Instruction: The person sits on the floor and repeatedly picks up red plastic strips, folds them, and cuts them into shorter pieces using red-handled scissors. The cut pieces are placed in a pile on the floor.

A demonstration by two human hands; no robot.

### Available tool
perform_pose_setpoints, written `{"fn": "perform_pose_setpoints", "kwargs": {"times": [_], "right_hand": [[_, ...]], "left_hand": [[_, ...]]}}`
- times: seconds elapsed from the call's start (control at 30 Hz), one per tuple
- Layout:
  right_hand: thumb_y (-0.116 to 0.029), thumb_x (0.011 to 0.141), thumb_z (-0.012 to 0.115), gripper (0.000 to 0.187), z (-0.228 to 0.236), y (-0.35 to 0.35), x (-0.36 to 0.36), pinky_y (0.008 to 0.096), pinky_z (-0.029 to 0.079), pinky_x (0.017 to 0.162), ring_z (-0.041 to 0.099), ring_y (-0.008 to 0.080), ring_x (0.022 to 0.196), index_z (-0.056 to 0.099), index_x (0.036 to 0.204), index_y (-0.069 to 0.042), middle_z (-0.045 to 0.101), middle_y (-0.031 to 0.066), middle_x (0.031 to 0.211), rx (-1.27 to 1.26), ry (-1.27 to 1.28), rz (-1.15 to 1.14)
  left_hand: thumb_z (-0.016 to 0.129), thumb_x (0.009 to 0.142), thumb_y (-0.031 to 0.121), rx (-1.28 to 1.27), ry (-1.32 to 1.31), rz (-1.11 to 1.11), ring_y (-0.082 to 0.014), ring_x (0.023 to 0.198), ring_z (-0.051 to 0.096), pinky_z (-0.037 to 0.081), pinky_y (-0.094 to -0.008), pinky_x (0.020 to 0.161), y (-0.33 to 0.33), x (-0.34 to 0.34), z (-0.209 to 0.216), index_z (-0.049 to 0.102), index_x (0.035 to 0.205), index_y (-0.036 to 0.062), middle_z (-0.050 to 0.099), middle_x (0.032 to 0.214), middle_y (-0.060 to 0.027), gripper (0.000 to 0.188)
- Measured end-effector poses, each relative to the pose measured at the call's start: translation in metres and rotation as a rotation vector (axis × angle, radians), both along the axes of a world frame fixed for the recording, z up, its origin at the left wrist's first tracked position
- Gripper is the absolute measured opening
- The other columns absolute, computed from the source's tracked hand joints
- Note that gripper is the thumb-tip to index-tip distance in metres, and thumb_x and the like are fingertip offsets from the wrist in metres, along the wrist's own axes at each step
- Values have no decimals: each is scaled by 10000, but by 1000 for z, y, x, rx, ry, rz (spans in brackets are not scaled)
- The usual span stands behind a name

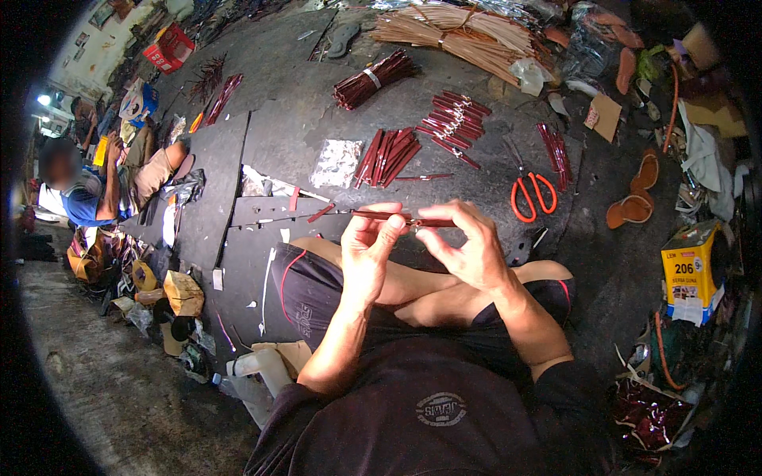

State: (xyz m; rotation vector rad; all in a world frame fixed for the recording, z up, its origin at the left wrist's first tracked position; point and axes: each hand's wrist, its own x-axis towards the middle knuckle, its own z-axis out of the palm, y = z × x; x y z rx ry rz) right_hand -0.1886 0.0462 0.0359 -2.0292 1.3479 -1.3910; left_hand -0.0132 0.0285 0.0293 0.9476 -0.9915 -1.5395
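A short dark red strap (403,216) with a small shiny metal buckle (413,223) is held level over my crossed legs. My left hand (370,244) pinches its left part between thumb and fingers. At the buckle end, the fingers and thumb of my right hand (470,247) close around the strap. Just beyond my hands lies a pile of dark red straps (387,157). Behind that, several straps with metal buckles (456,123) are laid in a row. A clear bag of small silvery pieces (336,163) sits left of the pile.
Scissors with orange handles (533,197) and more red straps (555,156) lie to the right. Farther off are a tied strap bundle (373,78) and tan strips (452,40). A yellow can (692,270) and sandals (635,202) stand far right; another person (95,194) sits left.
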Motion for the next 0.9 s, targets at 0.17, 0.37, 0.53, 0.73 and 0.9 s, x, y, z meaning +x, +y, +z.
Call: {"fn": "perform_pose_setpoints", "kwargs": {"times": [0.17,0.37,0.53,0.73,0.9], "right_hand": [[-50,764,764,279,6,3,-4,398,482,759,620,268,828,659,1019,-92,656,72,946,-168,127,-23],[-50,766,774,320,9,7,-3,397,509,732,642,286,833,645,1058,-82,670,92,959,-35,-7,-1],[-17,811,741,254,16,9,-1,361,557,686,697,268,820,645,1045,-43,685,103,945,134,-191,90],[10,823,717,208,11,10,-4,315,575,727,721,221,853,678,1024,-26,715,113,936,242,-281,165],[2,840,707,211,8,6,-9,307,577,755,721,194,889,686,1049,-18,724,115,960,335,-291,233]], "left_hand": [[649,940,48,-10,51,-92,-143,910,659,545,-278,854,0,8,0,586,1238,-11,692,1063,-121,310],[631,946,28,-56,69,-102,-161,923,668,560,-292,857,1,8,3,584,1231,-22,691,1072,-129,294],[649,937,34,-86,-15,-89,-129,881,664,550,-271,830,3,7,8,606,1203,-13,701,1039,-116,273],[664,930,40,-55,-164,-117,-106,834,657,537,-250,800,2,9,18,625,1165,-22,709,968,-92,246],[668,928,44,34,-73,-195,-111,826,659,536,-249,794,-2,17,7,619,1176,-23,706,978,-86,261]]}}
